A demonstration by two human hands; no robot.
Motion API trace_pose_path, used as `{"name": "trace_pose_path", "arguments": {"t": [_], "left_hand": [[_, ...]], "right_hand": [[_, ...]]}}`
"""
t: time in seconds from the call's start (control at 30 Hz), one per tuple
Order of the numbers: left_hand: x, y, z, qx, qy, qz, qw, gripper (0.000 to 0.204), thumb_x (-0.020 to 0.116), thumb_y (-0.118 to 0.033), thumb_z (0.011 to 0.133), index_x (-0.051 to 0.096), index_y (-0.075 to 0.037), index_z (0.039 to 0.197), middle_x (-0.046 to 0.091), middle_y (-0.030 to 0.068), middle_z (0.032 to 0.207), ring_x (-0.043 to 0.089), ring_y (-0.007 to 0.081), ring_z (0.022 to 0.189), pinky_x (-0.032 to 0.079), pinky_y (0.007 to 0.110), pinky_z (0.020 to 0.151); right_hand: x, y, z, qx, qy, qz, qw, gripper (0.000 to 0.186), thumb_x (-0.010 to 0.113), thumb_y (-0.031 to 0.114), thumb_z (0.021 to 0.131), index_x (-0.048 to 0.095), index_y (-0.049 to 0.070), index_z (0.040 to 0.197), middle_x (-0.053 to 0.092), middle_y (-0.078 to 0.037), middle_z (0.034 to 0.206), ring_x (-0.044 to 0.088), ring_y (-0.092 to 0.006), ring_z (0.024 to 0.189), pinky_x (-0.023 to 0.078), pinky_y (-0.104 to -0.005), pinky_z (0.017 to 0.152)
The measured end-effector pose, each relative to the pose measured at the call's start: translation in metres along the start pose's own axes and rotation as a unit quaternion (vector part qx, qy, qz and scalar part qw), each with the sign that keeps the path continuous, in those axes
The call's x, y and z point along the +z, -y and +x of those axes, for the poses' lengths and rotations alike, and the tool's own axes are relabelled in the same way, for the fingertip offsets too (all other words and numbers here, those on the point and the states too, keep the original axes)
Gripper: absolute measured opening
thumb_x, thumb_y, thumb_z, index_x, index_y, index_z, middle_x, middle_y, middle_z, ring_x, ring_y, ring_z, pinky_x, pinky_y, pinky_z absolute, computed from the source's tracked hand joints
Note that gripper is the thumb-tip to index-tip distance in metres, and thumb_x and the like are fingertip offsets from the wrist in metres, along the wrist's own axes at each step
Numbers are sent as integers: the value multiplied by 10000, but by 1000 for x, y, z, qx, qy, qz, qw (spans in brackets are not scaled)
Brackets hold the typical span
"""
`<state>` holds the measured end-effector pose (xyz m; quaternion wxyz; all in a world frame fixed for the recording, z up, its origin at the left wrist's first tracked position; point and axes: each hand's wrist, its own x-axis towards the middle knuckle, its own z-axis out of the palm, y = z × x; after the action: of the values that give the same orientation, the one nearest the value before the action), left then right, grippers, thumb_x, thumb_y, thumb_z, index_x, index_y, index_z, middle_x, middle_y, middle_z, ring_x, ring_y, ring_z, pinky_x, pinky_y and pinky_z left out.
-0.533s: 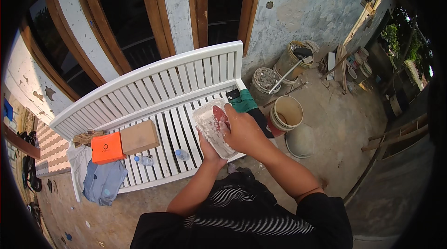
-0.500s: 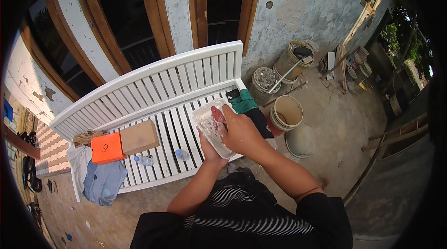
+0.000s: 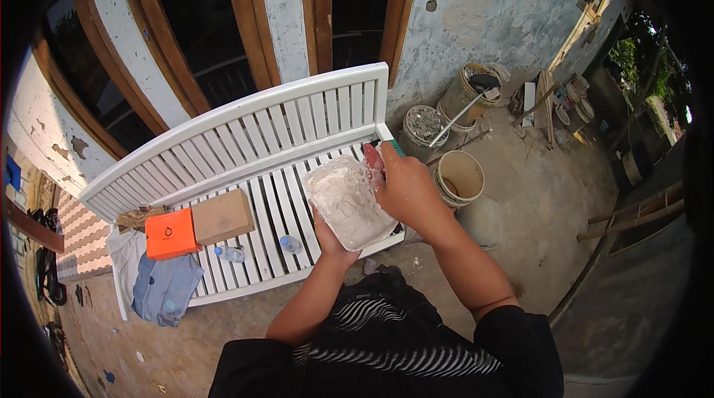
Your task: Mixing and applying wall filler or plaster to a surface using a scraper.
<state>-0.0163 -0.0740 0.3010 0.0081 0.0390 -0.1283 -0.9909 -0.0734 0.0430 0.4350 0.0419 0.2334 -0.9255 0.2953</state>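
Note:
My left hand [image 3: 331,240] is closed on a pale rectangular tub [image 3: 343,197] filled with whitish paste, holding it from the side and underneath above the white slatted bench [image 3: 323,91]. My right hand [image 3: 404,188] grips a red flat tool [image 3: 373,158], likely a scraper, smeared with paste, just at the tub's upper right edge. Behind that hand a bit of green cloth [image 3: 396,146] shows on the bench.
Along the bench lie an orange box [image 3: 171,238], a brown box [image 3: 222,216], two plastic bottles [image 3: 290,244] and grey-blue cloth [image 3: 163,294]. Several buckets [image 3: 457,178] stand at right on the concrete floor [image 3: 550,197], before a weathered wall [image 3: 491,18] and leaning planks [image 3: 549,111].
My right hand and the red tool have moved up and to the right, from over the middle of the tub to beyond its edge, uncovering more of the paste. The tub has tilted slightly.

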Motion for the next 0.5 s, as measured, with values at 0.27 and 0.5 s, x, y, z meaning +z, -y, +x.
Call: {"name": "trace_pose_path", "arguments": {"t": [0.27, 0.5], "left_hand": [[3, 11, 5, 52, -27, 52, 997, 720, 257, -653, 969, 332, -162, 1490, 417, 81, 1485, 425, 283, 1345, 337, 434, 1119], [4, 23, 3, 45, -59, 40, 996, 724, 217, -639, 984, 333, -126, 1483, 430, 100, 1469, 427, 293, 1338, 324, 430, 1123]], "right_hand": [[42, -9, -9, 41, -29, 80, 996, 274, 610, 16, 774, 456, -43, 994, 607, -294, 758, 600, -495, 785, 459, -544, 677], [57, 5, -1, 18, -6, 104, 994, 304, 615, 20, 798, 445, -59, 1037, 612, -295, 753, 604, -495, 777, 473, -546, 684]]}}
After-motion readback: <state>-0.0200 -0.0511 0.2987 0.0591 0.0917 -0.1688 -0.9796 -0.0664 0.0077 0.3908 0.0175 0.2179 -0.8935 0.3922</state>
